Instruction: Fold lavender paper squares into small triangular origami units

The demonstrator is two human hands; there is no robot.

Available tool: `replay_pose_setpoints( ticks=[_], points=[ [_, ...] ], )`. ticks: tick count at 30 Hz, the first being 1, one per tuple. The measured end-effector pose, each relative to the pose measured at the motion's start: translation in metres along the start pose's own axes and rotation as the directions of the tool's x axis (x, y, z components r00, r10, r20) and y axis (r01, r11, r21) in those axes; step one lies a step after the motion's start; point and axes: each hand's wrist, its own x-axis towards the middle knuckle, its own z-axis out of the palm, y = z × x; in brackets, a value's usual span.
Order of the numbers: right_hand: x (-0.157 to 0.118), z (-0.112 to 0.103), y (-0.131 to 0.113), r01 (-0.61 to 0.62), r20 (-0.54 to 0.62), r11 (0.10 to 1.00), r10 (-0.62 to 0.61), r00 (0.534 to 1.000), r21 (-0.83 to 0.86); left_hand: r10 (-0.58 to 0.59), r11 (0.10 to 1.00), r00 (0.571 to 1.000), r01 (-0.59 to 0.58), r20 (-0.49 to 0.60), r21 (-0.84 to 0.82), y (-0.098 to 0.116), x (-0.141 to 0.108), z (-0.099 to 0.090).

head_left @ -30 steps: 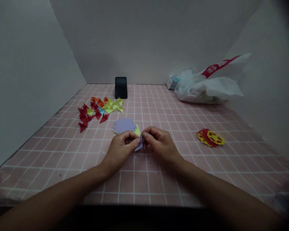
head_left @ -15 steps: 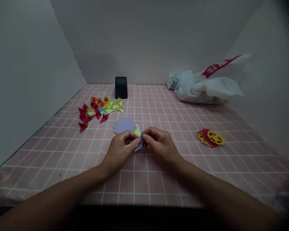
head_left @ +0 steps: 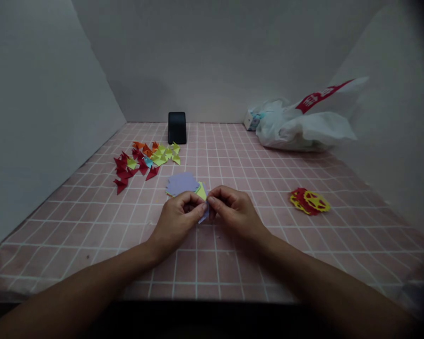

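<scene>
Paper, lilac and folded small [head_left: 204, 215], is held between the two hands, low over the surface [head_left: 229, 155] with its pink squares and white lines. The left hand [head_left: 176, 214] pinches it between thumb and forefinger, at 9 o'clock to it; the right hand [head_left: 233, 207], at 3 o'clock, has thumb and forefinger closed together on its upper edge, the remaining fingers curled. How the folds run is mostly hidden by the fingertips. Reckoned from that paper, with 12 o'clock straight away from the person, a stack of lilac sheets [head_left: 182, 182] lies near at 11 o'clock, a yellow-green sheet [head_left: 201, 191] showing at its right side. Farther out, between 10 and 11, small pointed folded pieces [head_left: 143, 166] cluster in red, orange, yellow-green and one blue. A black phone-like slab [head_left: 177, 127] stands upright at 11, near the back wall [head_left: 212, 61]. At 1 o'clock a small box [head_left: 249, 121] touches a white plastic bag [head_left: 286, 129] with a red printed band. Red and yellow cut-outs [head_left: 306, 202] overlap at 3 o'clock, well apart from the right hand.
</scene>
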Motion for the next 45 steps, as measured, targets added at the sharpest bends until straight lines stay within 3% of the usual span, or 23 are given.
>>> replay_pose_setpoints(
  ticks=[7, 20, 29, 37, 45],
  points=[
    [0.000, 0.001, 0.003, -0.041, 0.003, 0.997, 0.041, 0.999, 0.072, -0.028, 0.999, 1.000, 0.028, 0.009, -0.029, 0.001, 0.000, 0.000],
    [-0.003, -0.002, -0.001, 0.088, -0.076, 0.982, -0.102, 0.992, -0.168, 0.010, 0.994, 0.998, -0.003, 0.068, -0.105, -0.002, 0.001, -0.003],
    [-0.004, 0.000, 0.003, 0.110, -0.091, 0.972, -0.131, 0.987, -0.205, -0.033, 0.977, 0.997, 0.047, 0.070, -0.210, -0.001, 0.001, 0.000],
    [-0.004, 0.002, 0.006, 0.157, -0.076, 0.963, -0.178, 0.981, -0.217, 0.068, 0.990, 0.997, -0.072, -0.030, -0.122, -0.009, 0.001, 0.001],
    [-0.004, 0.004, 0.005, 0.221, -0.054, 0.943, -0.241, 0.969, -0.249, 0.113, 0.990, 0.993, -0.116, -0.035, -0.082, -0.013, 0.002, 0.001]
  ],
)
